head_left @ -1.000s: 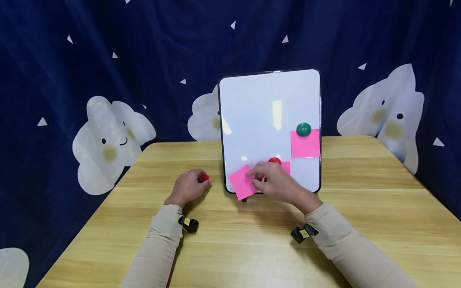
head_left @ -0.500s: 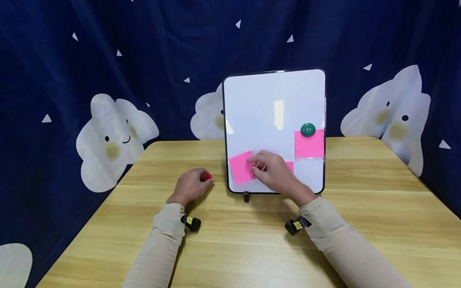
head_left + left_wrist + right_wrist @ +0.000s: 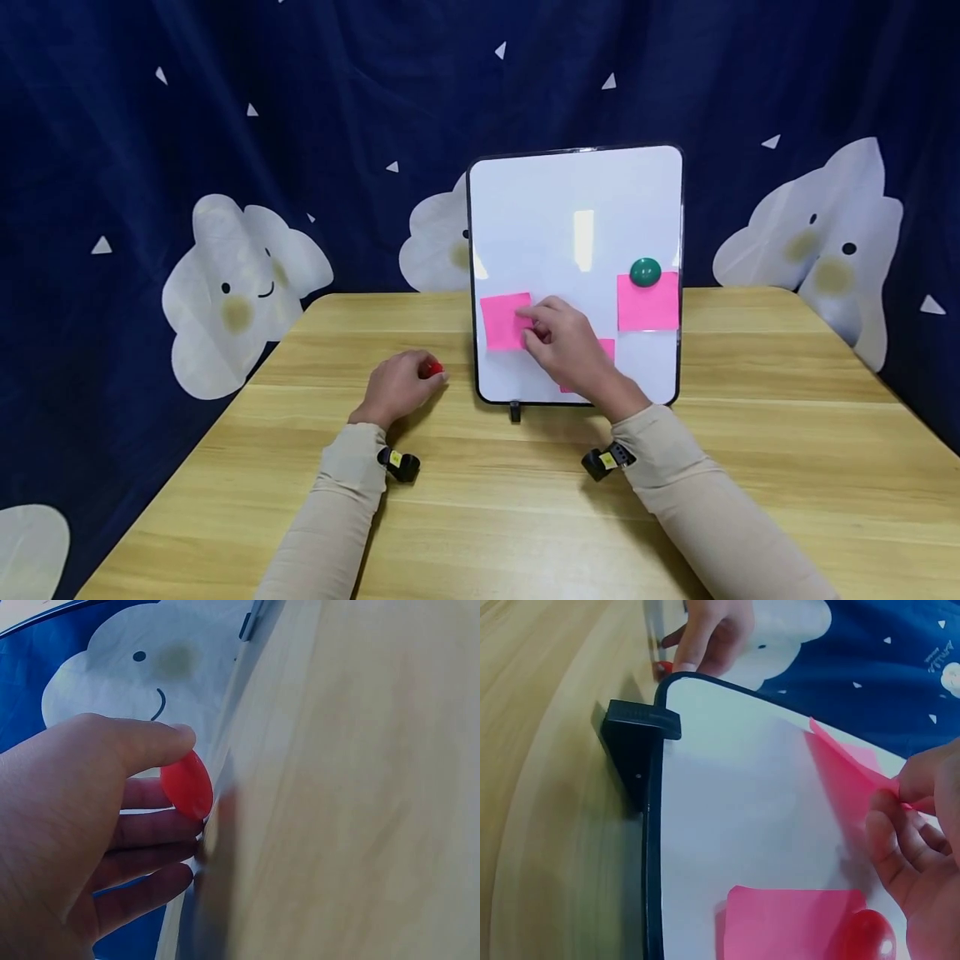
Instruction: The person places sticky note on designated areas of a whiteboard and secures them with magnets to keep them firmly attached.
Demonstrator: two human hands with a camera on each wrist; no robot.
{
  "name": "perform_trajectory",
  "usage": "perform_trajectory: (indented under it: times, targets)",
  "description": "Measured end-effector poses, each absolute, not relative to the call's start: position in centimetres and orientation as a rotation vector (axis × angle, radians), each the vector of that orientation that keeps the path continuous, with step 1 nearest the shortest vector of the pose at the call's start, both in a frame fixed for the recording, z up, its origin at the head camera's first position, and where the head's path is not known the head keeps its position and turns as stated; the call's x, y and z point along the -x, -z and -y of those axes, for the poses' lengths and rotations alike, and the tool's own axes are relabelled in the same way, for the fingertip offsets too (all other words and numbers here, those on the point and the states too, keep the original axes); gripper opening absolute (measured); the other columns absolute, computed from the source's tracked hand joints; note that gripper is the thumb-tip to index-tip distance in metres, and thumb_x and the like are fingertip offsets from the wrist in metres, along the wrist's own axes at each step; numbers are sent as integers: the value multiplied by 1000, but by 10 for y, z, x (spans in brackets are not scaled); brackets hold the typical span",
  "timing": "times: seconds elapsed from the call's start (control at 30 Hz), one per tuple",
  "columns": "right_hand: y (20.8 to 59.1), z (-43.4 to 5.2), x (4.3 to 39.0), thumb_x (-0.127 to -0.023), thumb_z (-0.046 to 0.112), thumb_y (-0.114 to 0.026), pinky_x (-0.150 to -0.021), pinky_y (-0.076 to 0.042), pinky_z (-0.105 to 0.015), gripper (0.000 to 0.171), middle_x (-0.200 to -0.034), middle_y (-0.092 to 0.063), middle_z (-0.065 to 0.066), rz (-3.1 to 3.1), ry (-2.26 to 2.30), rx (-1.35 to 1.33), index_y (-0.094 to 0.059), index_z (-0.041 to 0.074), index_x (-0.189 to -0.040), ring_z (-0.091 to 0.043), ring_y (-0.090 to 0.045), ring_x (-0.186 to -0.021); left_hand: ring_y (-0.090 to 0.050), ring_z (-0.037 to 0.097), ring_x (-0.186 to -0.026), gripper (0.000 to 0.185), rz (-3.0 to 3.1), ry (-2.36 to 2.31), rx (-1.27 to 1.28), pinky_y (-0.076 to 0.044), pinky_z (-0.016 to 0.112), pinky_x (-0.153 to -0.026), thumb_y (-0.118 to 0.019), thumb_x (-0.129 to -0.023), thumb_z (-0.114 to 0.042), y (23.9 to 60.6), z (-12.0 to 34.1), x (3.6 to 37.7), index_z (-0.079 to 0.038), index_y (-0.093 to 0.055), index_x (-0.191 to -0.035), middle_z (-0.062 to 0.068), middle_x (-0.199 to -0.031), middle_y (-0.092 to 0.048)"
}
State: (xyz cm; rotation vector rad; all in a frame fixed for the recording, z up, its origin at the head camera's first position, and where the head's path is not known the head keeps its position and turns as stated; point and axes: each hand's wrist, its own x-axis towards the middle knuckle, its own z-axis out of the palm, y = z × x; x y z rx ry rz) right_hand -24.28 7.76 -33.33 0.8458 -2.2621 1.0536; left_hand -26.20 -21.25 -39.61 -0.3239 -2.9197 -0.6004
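Note:
My right hand (image 3: 564, 337) pinches a pink sticky note (image 3: 502, 323) by its right edge, over the left side of the whiteboard (image 3: 547, 217). In the right wrist view the note (image 3: 847, 776) bends away from the board's surface. My left hand (image 3: 395, 385) is low over the table, left of the board, and holds a red magnet (image 3: 187, 785) between thumb and fingers. A second note (image 3: 780, 922) lies on the board under another red magnet (image 3: 868, 937); my right hand hides that magnet in the head view. A green magnet (image 3: 645, 272) sits on a third note (image 3: 647, 304).
The whiteboard stands upright on the wooden table (image 3: 480, 517), held at its lower edge by a black stand foot (image 3: 637, 739). Behind the table hangs a dark blue curtain (image 3: 337, 100) printed with white clouds. Each wrist wears a small black camera.
My right hand has raised the pink note up the board's left side and turned it nearly straight. The left hand keeps its place with the red magnet. The head view has shifted slightly.

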Motion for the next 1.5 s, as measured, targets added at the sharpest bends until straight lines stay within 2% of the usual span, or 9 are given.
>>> perform_trajectory:
  times: [0.57, 0.8, 1.13, 1.23, 1.4, 1.5]
  targets:
    - [326, -68, 254, -90, 1, -69, -63, -49, -27, 33, -93, -55, -10, 2326, -955, -716, -68, -6, -123, -18, -53, -77, -61, 17, -83, 28, 2910, 546, 324, -50, 39, -75, -72, -91, -41, 397, 211, 263, -16, -73, -106, -2, -96, -68]
    - [325, -66, 252, -90, 3, -69, -60, -48, -27, 35, -91, -52, -10, 2388, -797, -674, -69, 0, -125, -18, -53, -73, -62, 17, -83, 27, 2909, 586, 318, -50, 40, -75, -71, -92, -41, 397, 210, 264, -17, -73, -106, -3, -95, -68]
    - [330, -61, 248, -89, 12, -73, -48, -44, -31, 40, -84, -54, -8, 2375, -486, -618, -69, 12, -129, -18, -49, -57, -64, 18, -87, 32, 2837, 945, 236, -51, 40, -78, -65, -96, -43, 391, 209, 266, -17, -72, -112, -1, -97, -70]
    - [331, -61, 248, -90, 13, -72, -47, -43, -30, 41, -83, -54, -8, 2371, -486, -608, -69, 13, -130, -17, -48, -56, -64, 18, -89, 33, 2810, 1106, 245, -51, 40, -80, -64, -96, -44, 391, 209, 267, -17, -71, -114, -2, -96, -70]
    - [333, -60, 248, -91, 13, -71, -46, -41, -29, 41, -81, -53, -7, 2361, -477, -594, -68, 13, -131, -17, -46, -54, -65, 24, -97, 37, 2714, 1412, 271, -54, 44, -77, -63, -98, -41, 384, 205, 266, -13, -68, -122, 0, -100, -71]
    - [334, -59, 247, -90, 12, -71, -45, -39, -29, 42, -80, -52, -7, 2353, -468, -589, -68, 14, -132, -16, -45, -52, -65, 23, -101, 38, 2662, 1493, 277, -54, 43, -81, -63, -98, -40, 377, 200, 265, -11, -68, -123, 2, -102, -71]
